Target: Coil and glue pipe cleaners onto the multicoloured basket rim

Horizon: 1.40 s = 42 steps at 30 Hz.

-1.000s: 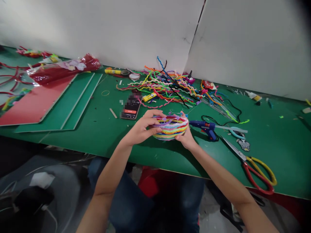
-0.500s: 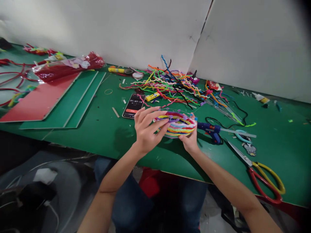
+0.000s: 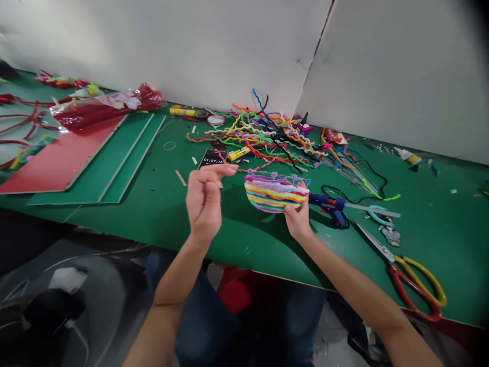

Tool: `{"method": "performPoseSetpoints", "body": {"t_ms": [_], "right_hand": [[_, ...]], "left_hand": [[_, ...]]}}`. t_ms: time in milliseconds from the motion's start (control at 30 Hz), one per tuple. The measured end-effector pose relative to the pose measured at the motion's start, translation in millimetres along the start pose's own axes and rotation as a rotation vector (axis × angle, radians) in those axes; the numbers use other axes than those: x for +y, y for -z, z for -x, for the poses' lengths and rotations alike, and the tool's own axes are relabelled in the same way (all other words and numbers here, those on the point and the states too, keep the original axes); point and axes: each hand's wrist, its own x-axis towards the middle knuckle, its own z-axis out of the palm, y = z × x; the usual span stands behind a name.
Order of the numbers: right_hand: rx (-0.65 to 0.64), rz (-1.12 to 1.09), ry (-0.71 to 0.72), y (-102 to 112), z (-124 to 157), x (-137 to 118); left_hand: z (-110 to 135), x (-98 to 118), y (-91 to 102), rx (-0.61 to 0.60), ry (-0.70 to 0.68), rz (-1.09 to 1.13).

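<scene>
Head view: right hand [image 3: 298, 220] grips the striped bowl [image 3: 272, 195] by its right side, left of the blue glue gun [image 3: 329, 203], over the green table [image 3: 171, 224]; left hand [image 3: 205, 206], half-curled, hangs apart to the left, any pinch there, I can't tell!

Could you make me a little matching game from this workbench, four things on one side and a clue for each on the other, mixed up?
Things:
1. Striped bowl-shaped piece
2. Scissors
3. Glue gun
4. Phone

Clues:
A. Mainly blue, with a pale stick projecting from it
B. Displays digits on a dark screen
C. Held in the right hand
D. One red handle, one yellow

Pairs: 1-C, 2-D, 3-A, 4-B
</scene>
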Motion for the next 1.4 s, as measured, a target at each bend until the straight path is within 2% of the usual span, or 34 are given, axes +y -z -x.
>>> {"method": "performPoseSetpoints", "body": {"t_ms": [67,133,233,400,533,700,900,1067,1200,1400], "right_hand": [[0.022,-0.058,-0.052,0,-1,-3],[0.023,-0.098,-0.077,-1,-1,-5],[0.009,-0.142,-0.086,-3,-1,-7],[-0.011,-0.166,-0.131,-3,-4,-9],[-0.025,-0.208,-0.172,-2,-6,-11],[-0.008,-0.209,-0.168,-2,-7,-10],[0.04,-0.124,-0.069,-3,2,-5],[0.024,-0.08,-0.051,-9,18,1],[-0.003,-0.076,-0.081,-16,28,2],[0.005,-0.061,-0.076,-21,29,-4]], "left_hand": [[-6,0,5.4,0.052,-0.004,0.054],[-10,1,11.0,0.064,-0.03,-0.001],[-13,3,20.1,0.007,-0.054,-0.108],[-13,1,32.1,-0.215,-0.049,-0.472],[-14,-4,33.6,-0.169,-0.16,-0.674],[-9,-5,23.1,-0.263,-0.214,-0.74],[10,1,-8.5,-0.367,-0.386,-0.716],[18,5,-20.1,-0.285,-0.547,-0.741],[18,8,-21.3,-0.287,-0.65,-0.747],[24,4,-22.8,-0.213,-0.703,-0.737]]}}
